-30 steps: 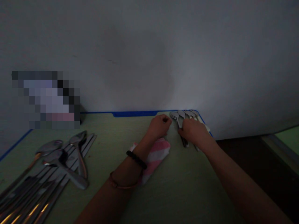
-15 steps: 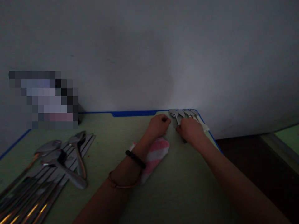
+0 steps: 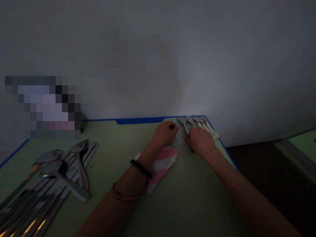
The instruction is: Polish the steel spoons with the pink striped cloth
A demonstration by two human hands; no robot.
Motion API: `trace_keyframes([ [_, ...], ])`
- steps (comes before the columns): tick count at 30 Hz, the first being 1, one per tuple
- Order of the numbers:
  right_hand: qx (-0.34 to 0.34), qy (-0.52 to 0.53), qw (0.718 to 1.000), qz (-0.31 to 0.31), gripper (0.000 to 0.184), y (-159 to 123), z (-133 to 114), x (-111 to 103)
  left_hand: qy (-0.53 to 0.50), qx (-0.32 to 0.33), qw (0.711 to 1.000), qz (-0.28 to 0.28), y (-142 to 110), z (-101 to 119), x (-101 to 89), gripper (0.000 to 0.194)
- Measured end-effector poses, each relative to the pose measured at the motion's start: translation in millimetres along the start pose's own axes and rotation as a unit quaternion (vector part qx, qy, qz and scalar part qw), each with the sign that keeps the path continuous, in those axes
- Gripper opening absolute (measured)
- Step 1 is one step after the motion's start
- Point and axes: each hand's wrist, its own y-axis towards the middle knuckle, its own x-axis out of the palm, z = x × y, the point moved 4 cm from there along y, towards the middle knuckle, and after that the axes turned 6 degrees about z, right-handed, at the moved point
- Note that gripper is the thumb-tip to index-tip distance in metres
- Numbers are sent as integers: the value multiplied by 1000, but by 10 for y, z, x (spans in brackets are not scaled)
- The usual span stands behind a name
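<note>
Several spoons (image 3: 189,119) lie in a row right of centre in the frame, thin oval metal bowls towards the wall (image 3: 148,62), a smooth, dull grey face with a few scuffs. From where I stand, the row sits in the far right corner of the tabletop (image 3: 192,204). At its left end, bowls are nested in a stack; at its right, pale handles (image 3: 214,133) fan out near the blue rim (image 3: 140,120).

The right hand (image 3: 200,140) is bent over the stacked spoons' handles, touching them, knuckles up; its fingertips are hidden, so I can't tell how firmly it grips. Just left of it, the left hand (image 3: 166,133) is curled closed in a loose ring, with a dark hollow beside the thumb. That wrist wears a knobbly black bracelet (image 3: 141,168) and a thin reddish cord (image 3: 127,197).

Partly under the left forearm spreads a soft cloth (image 3: 163,161), striped pink and white.

Across the lower left run long, straight metal sticks (image 3: 49,199), glossy, some catching golden glints. Rounder nearer spoons (image 3: 74,188), thick-handled and shiny, lie crossed over them.
</note>
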Motion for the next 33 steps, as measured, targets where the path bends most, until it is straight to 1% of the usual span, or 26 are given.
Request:
trace_keyframes([
  [9, -7, 4, 1000, -7, 28, -4, -6, 3, 15, 14, 1000, 4, 14, -6, 9, 20],
  [15, 0, 11, 1000, -11, 28, 7, -2, 25, 22, 20, 1000, 0, 5, -4, 8, 21],
  [20, -16, 39, 999, 2, 38, -1, 84, 26, 43, 37, 998, 6, 5, 42, -2, 19],
  [22, -12, 57, 998, 16, 41, -28, 145, -19, 52, 51, 997, 6, -1, 70, -6, 19],
  [24, -4, 77, 996, 41, 39, -79, 195, -87, 58, 69, 996, 5, -32, 94, -22, 18],
  [26, -8, 107, 992, 68, 34, -148, 202, -148, 65, 91, 994, 2, -109, 113, -61, 18],
  [29, -58, 196, 974, 95, 26, -264, 98, -180, 78, 131, 988, -3, -329, 125, -184, 16],
  [31, -101, 281, 949, 98, 21, -338, -42, -160, 96, 153, 984, -4, -531, 122, -310, 14],
  [33, -128, 358, 920, 93, 18, -404, -224, -114, 121, 168, 978, 4, -748, 107, -474, 13],
])
